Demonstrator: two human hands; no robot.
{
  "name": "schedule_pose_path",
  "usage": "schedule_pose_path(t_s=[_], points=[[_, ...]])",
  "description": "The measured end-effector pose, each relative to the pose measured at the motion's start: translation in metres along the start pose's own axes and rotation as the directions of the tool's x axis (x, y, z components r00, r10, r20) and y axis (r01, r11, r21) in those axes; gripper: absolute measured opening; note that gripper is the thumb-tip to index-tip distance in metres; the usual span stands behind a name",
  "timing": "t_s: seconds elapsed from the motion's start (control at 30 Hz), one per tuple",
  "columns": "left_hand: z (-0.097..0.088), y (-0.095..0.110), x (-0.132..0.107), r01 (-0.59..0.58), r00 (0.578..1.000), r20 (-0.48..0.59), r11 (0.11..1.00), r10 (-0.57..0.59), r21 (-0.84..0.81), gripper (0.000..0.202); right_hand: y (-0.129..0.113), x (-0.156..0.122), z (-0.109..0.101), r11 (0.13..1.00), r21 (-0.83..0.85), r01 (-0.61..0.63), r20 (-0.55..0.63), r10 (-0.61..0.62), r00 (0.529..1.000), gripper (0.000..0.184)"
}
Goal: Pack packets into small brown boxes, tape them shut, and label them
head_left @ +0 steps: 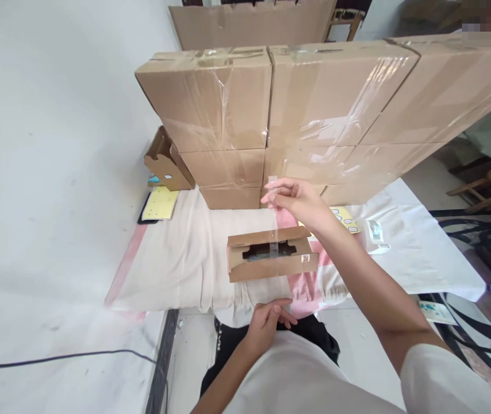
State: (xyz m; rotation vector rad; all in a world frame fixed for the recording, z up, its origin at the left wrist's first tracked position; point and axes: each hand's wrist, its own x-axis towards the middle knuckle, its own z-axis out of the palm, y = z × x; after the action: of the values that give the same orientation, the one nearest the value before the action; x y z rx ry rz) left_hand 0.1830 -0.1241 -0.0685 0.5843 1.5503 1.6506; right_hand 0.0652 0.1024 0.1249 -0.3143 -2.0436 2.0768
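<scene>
A long, narrow cardboard box [271, 271] lies on the cloth-covered table in front of me, with a dark opening in its upper side. Across its middle hangs a strip of clear tape [273, 244]. My right hand [299, 201] is raised beyond the box, thumb and fingers pinched on the strip's far part. Close to my body, below the table's front edge, my left hand [267, 325] has its thumb against curled fingers. Whatever it may hold is too faint to make out.
Tape-wrapped cartons [228, 109] form a wall behind the box. An opened cardboard box [170, 164] and a yellow card [161, 202] are at the left. To the right are a yellow sheet [345, 218] and a white object [375, 236]. A black cable [64, 357] crosses the lower left.
</scene>
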Motion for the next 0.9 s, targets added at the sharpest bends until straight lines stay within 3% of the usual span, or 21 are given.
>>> schedule_pose_path(t_s=[0.2,0.33,0.47,0.6,0.73,0.8,0.9], points=[[0.002,-0.021,0.013,0.011,0.999,-0.037,1.000,-0.010,0.014,0.077,0.048,0.042,0.010,0.983,-0.071,-0.170,0.084,0.176,0.981,0.021],[0.000,-0.024,0.020,0.048,0.998,-0.048,0.998,-0.046,0.035,0.072,0.076,0.056,0.001,0.924,-0.135,-0.358,0.189,0.379,0.906,0.022],[0.000,-0.024,0.023,0.092,0.992,-0.086,0.995,-0.087,0.047,0.072,0.095,0.068,-0.014,0.815,-0.150,-0.559,0.272,0.578,0.769,0.027],[0.000,-0.025,0.024,0.113,0.988,-0.108,0.993,-0.107,0.046,0.073,0.112,0.080,-0.026,0.758,-0.118,-0.641,0.459,0.615,0.641,0.026],[0.000,-0.024,0.025,0.135,0.985,-0.118,0.990,-0.130,0.038,0.074,0.136,0.084,-0.031,0.623,-0.193,-0.758,0.563,0.703,0.435,0.023],[0.001,-0.023,0.027,0.154,0.980,-0.131,0.987,-0.148,0.037,0.076,0.147,0.081,-0.033,0.599,-0.191,-0.778,0.605,0.696,0.387,0.025],[0.000,-0.019,0.031,0.192,0.969,-0.168,0.980,-0.181,0.048,0.076,0.157,0.077,-0.035,0.620,-0.154,-0.770,0.671,0.637,0.379,0.028]])
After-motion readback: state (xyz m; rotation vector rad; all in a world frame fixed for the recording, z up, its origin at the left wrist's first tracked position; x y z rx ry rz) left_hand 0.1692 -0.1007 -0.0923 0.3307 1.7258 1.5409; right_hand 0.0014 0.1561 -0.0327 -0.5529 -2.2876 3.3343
